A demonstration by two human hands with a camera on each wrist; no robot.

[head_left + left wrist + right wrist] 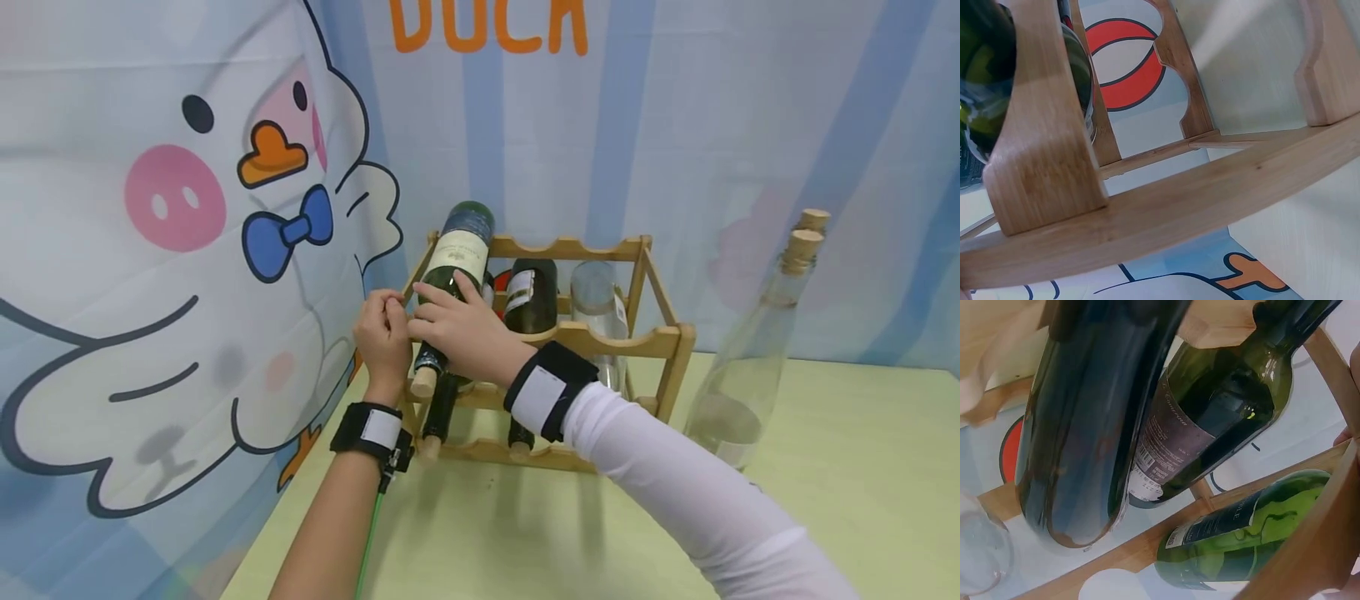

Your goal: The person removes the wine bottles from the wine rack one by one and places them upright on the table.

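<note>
A wooden wine rack (581,337) stands on the table with bottles lying in two tiers. My left hand (384,342) grips the rack's front left corner with curled fingers; its grip is partly hidden. Over the upper left green wine bottle (459,250), my right hand (472,333) holds the shoulder, thumb out of sight. That bottle lies tilted, its base raised at the back and its corked neck (426,379) pointing toward me. A dark bottle (531,296) and a clear bottle (596,292) occupy the upper tier to its right. The right wrist view shows a labelled green bottle (1210,419) between others.
Two corked clear bottles, one mostly behind the other, stand right of the rack, the nearer glass bottle (738,392) upright. Lower-tier necks (441,408) stick out at the front. A printed duck curtain (187,333) hangs close on the left. The pale table (862,467) extends rightward.
</note>
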